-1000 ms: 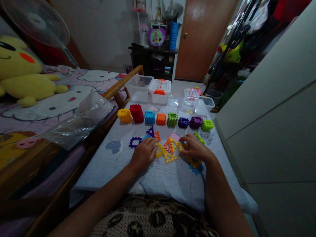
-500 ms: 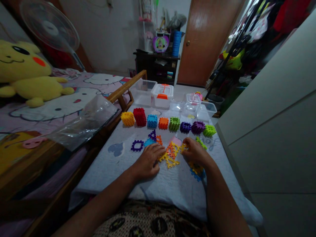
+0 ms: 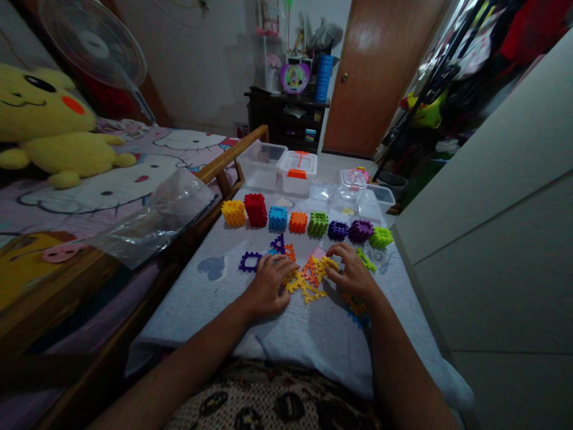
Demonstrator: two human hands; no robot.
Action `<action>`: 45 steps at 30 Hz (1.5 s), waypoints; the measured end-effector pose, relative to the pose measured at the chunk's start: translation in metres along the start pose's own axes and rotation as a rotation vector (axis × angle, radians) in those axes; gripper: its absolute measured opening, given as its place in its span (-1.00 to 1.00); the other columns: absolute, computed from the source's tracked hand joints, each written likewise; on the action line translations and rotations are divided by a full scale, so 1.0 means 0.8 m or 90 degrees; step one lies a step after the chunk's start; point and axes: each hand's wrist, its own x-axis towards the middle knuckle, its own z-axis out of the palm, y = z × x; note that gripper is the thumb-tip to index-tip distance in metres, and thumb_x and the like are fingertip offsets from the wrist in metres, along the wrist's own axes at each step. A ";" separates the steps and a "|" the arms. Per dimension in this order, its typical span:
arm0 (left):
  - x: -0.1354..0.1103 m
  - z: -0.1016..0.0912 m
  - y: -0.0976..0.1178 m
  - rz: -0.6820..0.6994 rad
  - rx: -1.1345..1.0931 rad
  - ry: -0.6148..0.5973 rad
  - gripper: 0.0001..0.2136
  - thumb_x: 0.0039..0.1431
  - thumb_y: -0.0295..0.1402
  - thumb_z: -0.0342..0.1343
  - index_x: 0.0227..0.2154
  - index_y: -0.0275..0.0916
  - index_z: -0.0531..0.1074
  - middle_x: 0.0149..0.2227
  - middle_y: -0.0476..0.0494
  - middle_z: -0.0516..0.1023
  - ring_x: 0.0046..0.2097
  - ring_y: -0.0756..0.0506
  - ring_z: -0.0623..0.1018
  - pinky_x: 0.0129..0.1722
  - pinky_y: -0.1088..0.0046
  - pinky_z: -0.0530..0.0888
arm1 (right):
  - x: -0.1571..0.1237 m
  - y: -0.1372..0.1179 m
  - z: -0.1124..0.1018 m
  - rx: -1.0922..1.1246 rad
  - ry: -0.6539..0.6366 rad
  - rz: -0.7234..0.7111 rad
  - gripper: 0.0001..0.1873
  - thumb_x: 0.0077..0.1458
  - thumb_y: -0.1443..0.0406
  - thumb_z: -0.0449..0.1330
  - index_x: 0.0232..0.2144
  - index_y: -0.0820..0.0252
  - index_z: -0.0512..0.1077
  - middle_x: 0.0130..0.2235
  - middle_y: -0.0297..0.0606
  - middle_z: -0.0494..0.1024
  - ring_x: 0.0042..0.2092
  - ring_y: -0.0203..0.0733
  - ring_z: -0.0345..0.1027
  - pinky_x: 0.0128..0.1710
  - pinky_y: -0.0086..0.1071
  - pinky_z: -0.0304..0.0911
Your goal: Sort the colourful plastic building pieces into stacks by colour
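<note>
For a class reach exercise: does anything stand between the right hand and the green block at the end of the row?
Yes. A flat green puzzle piece lies between the right hand and the green block, roughly along the direct line. Nothing else visible stands there.

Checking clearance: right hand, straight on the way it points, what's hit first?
Likely the yellow plastic puzzle piece at the right hand's fingertips; depth is unclear, so they may already touch.
</note>
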 end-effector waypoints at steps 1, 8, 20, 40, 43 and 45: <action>0.000 -0.001 0.000 -0.002 0.001 0.002 -0.44 -0.08 -0.47 0.08 0.09 -0.20 0.34 0.11 -0.20 0.44 0.19 -0.29 0.28 0.23 -0.04 0.08 | -0.001 0.002 -0.002 -0.012 -0.002 0.010 -0.76 0.06 0.29 0.17 -0.17 0.14 0.37 -0.09 -0.15 0.39 0.00 -0.01 0.27 0.05 -0.10 0.21; 0.001 -0.002 -0.001 -0.054 0.041 0.047 -0.54 0.01 -0.21 0.22 0.01 -0.14 0.39 -0.01 -0.16 0.50 0.09 -0.29 0.35 0.22 -0.11 0.00 | -0.006 0.005 0.005 -0.062 -0.052 0.043 -0.56 -0.04 0.34 0.25 -0.05 0.10 0.38 -0.14 -0.13 0.44 -0.10 0.03 0.31 -0.06 -0.09 0.26; 0.002 0.008 -0.015 -0.028 0.015 0.061 -0.32 0.01 -0.07 0.28 0.17 -0.19 0.27 0.10 -0.25 0.43 0.12 -0.30 0.33 0.18 0.00 0.14 | 0.007 -0.048 0.039 0.046 -0.052 -0.091 -0.40 -0.02 0.35 0.24 0.11 0.06 0.30 0.03 -0.12 0.47 0.10 0.06 0.30 0.11 0.00 0.20; 0.005 0.006 -0.011 0.000 -0.017 0.053 -0.49 0.01 -0.29 0.23 0.07 -0.22 0.36 0.07 -0.23 0.48 0.15 -0.29 0.32 0.18 0.03 0.17 | 0.003 -0.048 0.056 -0.004 -0.063 -0.085 -0.34 -0.02 0.36 0.22 0.17 0.12 0.24 0.01 -0.05 0.47 0.06 0.13 0.26 0.11 0.07 0.15; 0.007 0.005 -0.009 0.002 -0.018 0.052 -0.50 0.01 -0.31 0.23 0.06 -0.23 0.36 0.07 -0.22 0.49 0.16 -0.28 0.31 0.18 0.04 0.16 | 0.002 -0.048 0.057 0.004 -0.057 -0.089 -0.37 -0.02 0.38 0.22 0.14 0.14 0.26 0.01 -0.05 0.47 0.06 0.11 0.26 0.11 0.04 0.17; 0.008 0.004 -0.008 0.003 -0.015 0.054 -0.52 0.00 -0.32 0.23 0.04 -0.24 0.38 0.05 -0.21 0.50 0.15 -0.27 0.32 0.18 0.05 0.15 | 0.002 -0.044 0.049 0.013 -0.047 -0.090 -0.41 0.00 0.35 0.22 0.13 0.13 0.28 0.03 -0.06 0.47 0.08 0.10 0.26 0.12 0.03 0.18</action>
